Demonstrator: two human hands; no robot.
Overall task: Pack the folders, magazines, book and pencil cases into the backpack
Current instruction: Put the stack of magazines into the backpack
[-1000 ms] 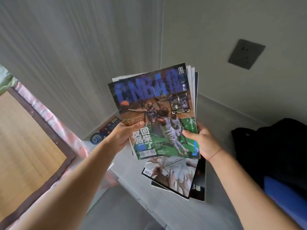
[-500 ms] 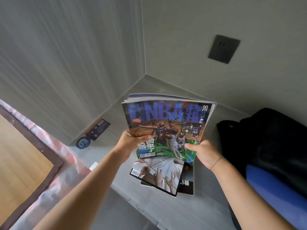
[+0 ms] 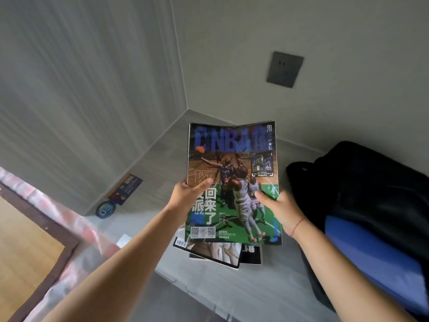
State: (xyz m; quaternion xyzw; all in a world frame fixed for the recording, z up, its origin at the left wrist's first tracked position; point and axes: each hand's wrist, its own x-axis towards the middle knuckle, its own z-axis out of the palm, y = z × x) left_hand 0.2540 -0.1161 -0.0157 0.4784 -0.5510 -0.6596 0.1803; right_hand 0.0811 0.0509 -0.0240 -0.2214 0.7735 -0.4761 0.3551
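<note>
Left hand [image 3: 189,196] and right hand [image 3: 282,211] both hold the NBA magazine [image 3: 232,163] by its side edges, thumbs on the cover, fingers clamped round it from behind, cover up toward the camera above the desk [image 3: 243,296]. More magazines [image 3: 220,253] lie on the desk under its lower edge, mostly hidden. Black backpack [image 3: 362,182] sits just right of the right hand, with a blue thing [image 3: 371,259] at its near side.

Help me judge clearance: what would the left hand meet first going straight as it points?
Left hand: first the glossy basketball magazine it grips; beyond, probably the grey wall, depth unclear.
</note>
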